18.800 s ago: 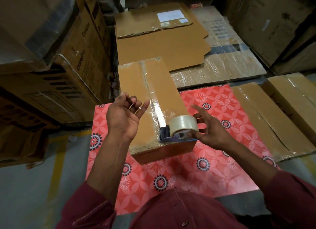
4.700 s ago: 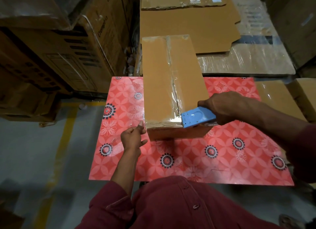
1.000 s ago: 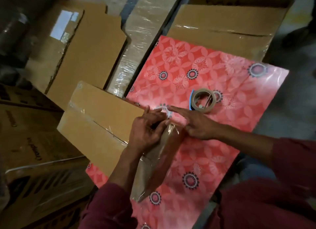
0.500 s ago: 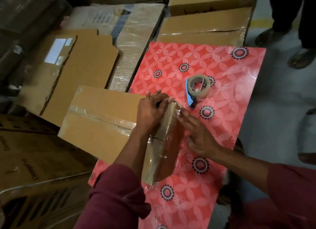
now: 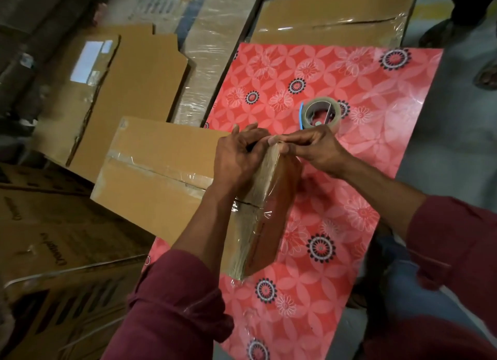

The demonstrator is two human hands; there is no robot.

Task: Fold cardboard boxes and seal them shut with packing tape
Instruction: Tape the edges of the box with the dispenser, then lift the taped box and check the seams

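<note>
Head view: taped brown cardboard box [image 5: 161,176], clear tape wrinkled.

Maroon long sleeves [image 5: 174,300], cuffs pushed up

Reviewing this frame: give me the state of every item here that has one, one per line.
cardboard box: flaps closed, top seam taped, lying on the table.
tape dispenser: set down on the table, in nobody's grip.
left hand: fingers curled on the box's top corner.
right hand: fingers pinching at that same corner.
flattened cardboard: unfolded, lying flat behind the box.
red floral table cover: spread flat.
</note>
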